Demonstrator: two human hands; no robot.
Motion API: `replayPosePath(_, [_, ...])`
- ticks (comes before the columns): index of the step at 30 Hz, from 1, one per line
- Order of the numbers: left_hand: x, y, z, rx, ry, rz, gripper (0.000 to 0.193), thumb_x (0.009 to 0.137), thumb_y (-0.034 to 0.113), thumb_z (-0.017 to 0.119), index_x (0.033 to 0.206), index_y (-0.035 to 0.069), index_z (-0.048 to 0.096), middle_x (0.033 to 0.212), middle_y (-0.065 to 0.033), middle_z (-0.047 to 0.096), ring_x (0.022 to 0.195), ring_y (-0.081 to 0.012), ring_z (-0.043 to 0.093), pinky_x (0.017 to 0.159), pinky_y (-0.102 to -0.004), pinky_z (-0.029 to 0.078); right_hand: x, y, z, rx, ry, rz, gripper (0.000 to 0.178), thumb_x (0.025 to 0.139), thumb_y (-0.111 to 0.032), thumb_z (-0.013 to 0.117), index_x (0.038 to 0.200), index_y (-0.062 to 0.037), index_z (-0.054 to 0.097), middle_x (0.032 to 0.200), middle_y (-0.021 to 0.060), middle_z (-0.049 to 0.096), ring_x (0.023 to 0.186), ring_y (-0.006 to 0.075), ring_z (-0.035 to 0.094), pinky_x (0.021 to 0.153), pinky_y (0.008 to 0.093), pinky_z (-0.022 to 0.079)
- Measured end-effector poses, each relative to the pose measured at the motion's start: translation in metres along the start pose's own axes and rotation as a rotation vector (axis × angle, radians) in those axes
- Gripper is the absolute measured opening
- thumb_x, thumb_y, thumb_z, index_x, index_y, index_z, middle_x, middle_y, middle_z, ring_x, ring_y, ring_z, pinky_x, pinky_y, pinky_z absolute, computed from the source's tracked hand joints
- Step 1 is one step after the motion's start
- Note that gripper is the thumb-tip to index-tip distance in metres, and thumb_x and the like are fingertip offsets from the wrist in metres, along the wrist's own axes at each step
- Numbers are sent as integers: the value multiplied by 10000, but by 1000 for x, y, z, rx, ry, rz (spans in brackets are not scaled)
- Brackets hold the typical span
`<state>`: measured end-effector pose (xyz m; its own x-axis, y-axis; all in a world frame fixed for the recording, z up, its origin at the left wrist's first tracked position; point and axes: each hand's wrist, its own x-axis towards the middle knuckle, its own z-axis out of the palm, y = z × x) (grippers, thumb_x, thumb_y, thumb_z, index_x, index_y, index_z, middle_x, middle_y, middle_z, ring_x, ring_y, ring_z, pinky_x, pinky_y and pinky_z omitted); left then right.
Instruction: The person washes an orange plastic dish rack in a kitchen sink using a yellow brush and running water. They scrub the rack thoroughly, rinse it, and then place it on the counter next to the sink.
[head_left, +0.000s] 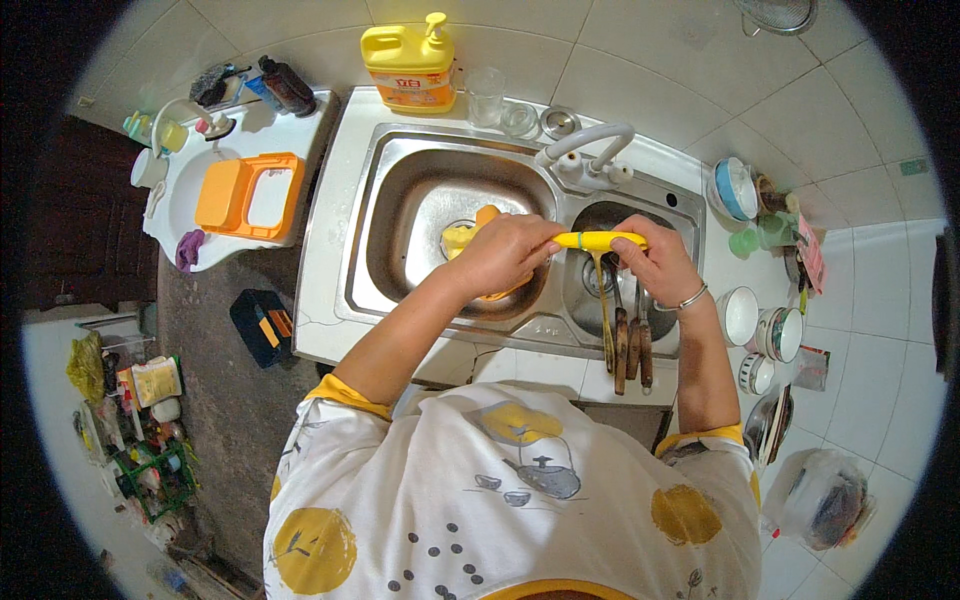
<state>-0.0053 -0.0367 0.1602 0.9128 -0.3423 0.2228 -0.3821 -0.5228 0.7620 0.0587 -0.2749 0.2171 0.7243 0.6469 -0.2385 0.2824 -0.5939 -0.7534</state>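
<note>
My left hand [505, 250] is over the left basin, its fingers closed on one end of a slim yellow stick-like thing with a green band [598, 241]. Holding the other end is my right hand [660, 262], above the right basin. The exact kind of the yellow thing does not show. Beneath my left hand, something yellow [457, 240] lies by the drain of the left basin [400, 265], partly hidden. An orange piece shows there too. Several long-handled utensils [634, 350] lean over the front edge of the right basin, one of them gold-coloured.
A yellow pump jug [410, 75], a clear glass [485, 95] and the white tap [590, 160] stand behind the basins. Several bowls [740, 315] sit to the right. On the left, a washbasin [185, 185] bears an orange container [222, 195]. A dark bin [262, 327] is on the floor.
</note>
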Motion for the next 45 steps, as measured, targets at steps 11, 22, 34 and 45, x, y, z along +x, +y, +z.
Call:
replayPosePath(11, [-9, -4, -13, -72, -2, -25, 216, 878, 160, 545, 1031, 13, 588, 828, -174, 594, 777, -347, 575, 693, -414, 447, 3, 1, 0, 312, 45, -12, 228, 867, -120, 595, 1062, -25, 528, 754, 13, 587, 621, 73, 530, 573, 202, 441])
replayPosePath(22, [-15, 2, -39, 15, 105, -19, 189, 864, 181, 549, 994, 54, 599, 820, -152, 606, 764, -353, 575, 664, -433, 447, 20, -11, 6, 472, 120, -104, 294, 837, -73, 640, 1112, -26, 547, 799, 7, 608, 633, 47, 538, 562, 186, 435])
replayPosePath(34, [-23, 15, -51, 125, 129, -45, 174, 835, 148, 580, 969, 43, 618, 774, -156, 605, 719, -351, 577, 631, -433, 450, 20, -20, 4, 251, 90, -127, 179, 874, -160, 609, 981, -17, 617, 689, 11, 596, 570, 57, 533, 524, 214, 447])
replayPosePath(45, [-34, 25, -70, 136, 45, -13, 199, 862, 131, 555, 1017, 17, 608, 814, -162, 607, 753, -349, 572, 664, -418, 442, 6, -53, 15, 552, 95, -88, 247, 889, -120, 574, 1113, -20, 546, 751, 13, 599, 624, 46, 548, 563, 184, 470])
